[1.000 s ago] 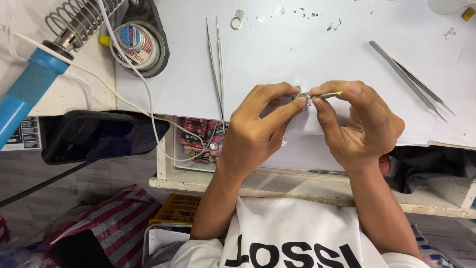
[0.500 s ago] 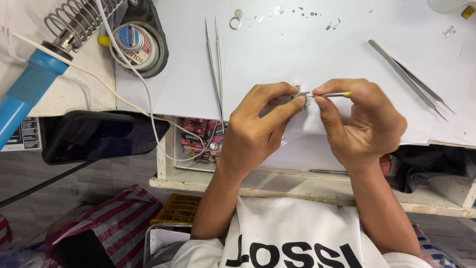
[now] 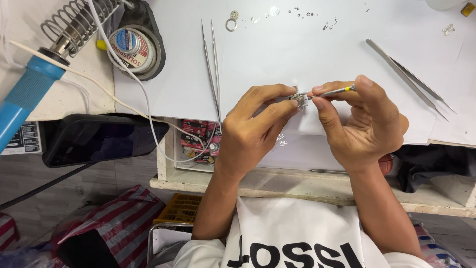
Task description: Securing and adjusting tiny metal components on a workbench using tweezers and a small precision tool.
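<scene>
My left hand (image 3: 255,129) pinches a small metal part (image 3: 299,98) between thumb and fingertips, just above the white paper sheet (image 3: 277,54). My right hand (image 3: 364,124) holds a thin screwdriver with a yellow band (image 3: 333,92); its tip touches the small part. Both hands meet over the near edge of the bench. The part is mostly hidden by my fingers.
Long tweezers (image 3: 212,64) lie left of my hands, a second pair (image 3: 409,82) to the right. Tiny rings and screws (image 3: 232,22) are scattered at the far edge. A blue soldering iron in its coil stand (image 3: 44,74), a solder spool (image 3: 133,44) and a dark phone (image 3: 99,139) sit left.
The right hand has shifted slightly right and up with the screwdriver; the left hand keeps its pinch on the small part.
</scene>
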